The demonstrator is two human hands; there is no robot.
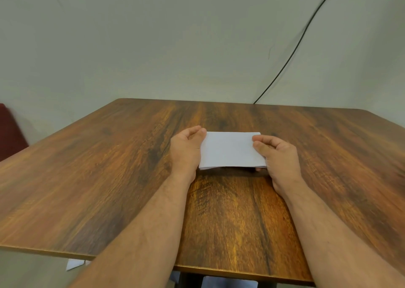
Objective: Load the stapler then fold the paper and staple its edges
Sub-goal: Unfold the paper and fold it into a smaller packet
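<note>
Risk at this stage lies chiefly in the layers of the folded white paper sheet (230, 150) slipping out of register. Its near edge stands slightly off the brown wood-grain table top (109, 178) and shows several loose layers; if either grip slackens, the edges could fan apart, and any staple driven afterwards would probably fix a crooked fold. No stapler is visible anywhere in the view, so one hand would presumably have to let go to fetch it, which is the likeliest moment for the fold to spring open.

Location of the paper: centre of the table, held between both hands.

Left hand (186, 149): fingers curled at the paper's left edge, fingertips at the far left corner. Whether it pinches or merely steadies the edge cannot be told.

Right hand (278, 156): thumb on top of the right edge, a fingertip showing beneath the near corner; it pinches the paper.
</note>
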